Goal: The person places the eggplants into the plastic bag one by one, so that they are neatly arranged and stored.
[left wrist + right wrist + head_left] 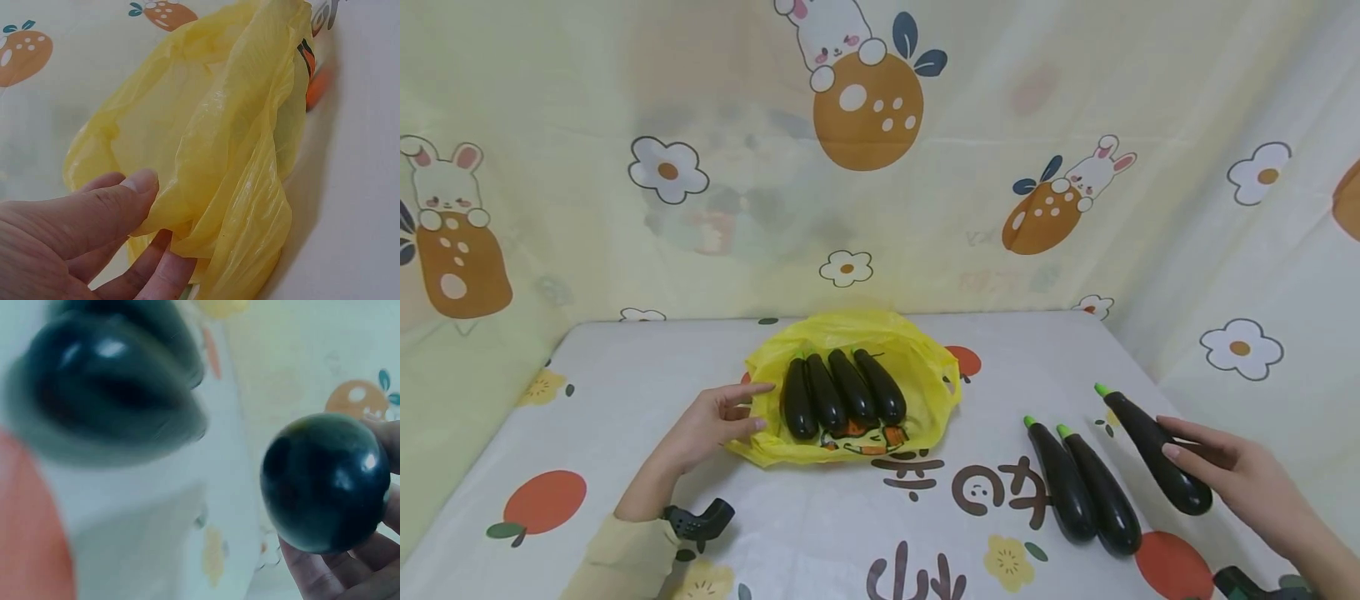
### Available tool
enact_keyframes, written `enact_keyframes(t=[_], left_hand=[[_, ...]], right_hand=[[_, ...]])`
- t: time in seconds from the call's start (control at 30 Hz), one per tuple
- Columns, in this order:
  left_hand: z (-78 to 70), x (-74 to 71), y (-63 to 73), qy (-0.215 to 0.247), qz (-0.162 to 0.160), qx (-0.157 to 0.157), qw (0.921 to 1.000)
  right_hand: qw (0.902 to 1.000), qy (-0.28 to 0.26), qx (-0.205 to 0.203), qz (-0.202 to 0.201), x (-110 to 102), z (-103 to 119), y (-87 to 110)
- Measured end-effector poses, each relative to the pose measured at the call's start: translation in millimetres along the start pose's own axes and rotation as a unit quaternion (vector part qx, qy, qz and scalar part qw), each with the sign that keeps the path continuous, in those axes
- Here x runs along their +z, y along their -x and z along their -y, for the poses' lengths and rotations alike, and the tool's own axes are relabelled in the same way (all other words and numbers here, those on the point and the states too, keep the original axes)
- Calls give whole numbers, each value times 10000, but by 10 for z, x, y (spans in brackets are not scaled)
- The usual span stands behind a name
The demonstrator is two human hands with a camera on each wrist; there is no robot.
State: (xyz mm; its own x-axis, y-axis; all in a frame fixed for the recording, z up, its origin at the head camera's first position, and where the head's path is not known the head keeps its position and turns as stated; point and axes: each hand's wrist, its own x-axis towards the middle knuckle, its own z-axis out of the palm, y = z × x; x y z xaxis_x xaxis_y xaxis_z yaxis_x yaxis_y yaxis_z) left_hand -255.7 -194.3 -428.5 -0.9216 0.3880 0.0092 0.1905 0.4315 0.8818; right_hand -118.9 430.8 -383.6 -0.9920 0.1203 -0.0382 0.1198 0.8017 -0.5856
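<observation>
A yellow plastic bag (925, 400) lies spread with its mouth facing me, and several dark eggplants (826, 396) are side by side in it. My left hand (718, 425) holds the bag's left edge; in the left wrist view the thumb (119, 206) is on one side of the film and other fingers are behind it. On the right, my right hand (1232, 471) grips a single eggplant (1150, 446) by its thick lower part, green stem pointing away. That eggplant (325, 481) appears end-on in the right wrist view, lifted off the table.
Two more eggplants (1086, 487) lie next to each other on the table, left of my right hand. A printed white cloth (805, 533) covers the table. Patterned curtains (737, 100) rise behind it and at both sides.
</observation>
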Motion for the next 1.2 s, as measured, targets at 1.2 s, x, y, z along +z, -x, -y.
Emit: enact_keyframes(t=[1.2], left_hand=[[6, 16, -24, 62, -66, -113, 9999]], right_hand=[[9554, -1760, -1786, 1559, 832, 1864, -579]])
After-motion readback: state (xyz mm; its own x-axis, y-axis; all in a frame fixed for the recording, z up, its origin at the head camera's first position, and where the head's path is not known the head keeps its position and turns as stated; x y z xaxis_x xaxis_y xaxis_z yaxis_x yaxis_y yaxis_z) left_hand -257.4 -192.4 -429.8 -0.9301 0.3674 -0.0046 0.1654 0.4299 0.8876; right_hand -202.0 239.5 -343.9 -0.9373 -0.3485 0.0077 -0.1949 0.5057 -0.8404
